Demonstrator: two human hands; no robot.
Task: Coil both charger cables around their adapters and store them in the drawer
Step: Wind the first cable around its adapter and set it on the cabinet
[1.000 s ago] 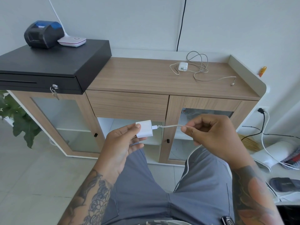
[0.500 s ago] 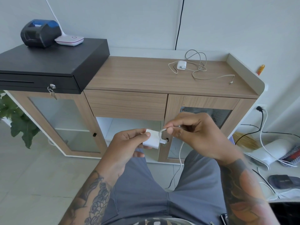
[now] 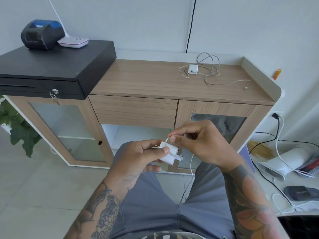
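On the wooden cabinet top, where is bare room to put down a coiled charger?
Free: the cabinet top between the cash drawer and the second charger. Crowded: the right end, under its loose cable.

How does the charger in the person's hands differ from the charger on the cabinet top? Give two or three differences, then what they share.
1. The held charger is gripped by the left hand; the cabinet charger lies untouched on the cabinet top.
2. The held charger's cable, pinched by the right hand, loops over its adapter; the cabinet charger's cable sprawls loose.

Both are white adapters with pale cables.
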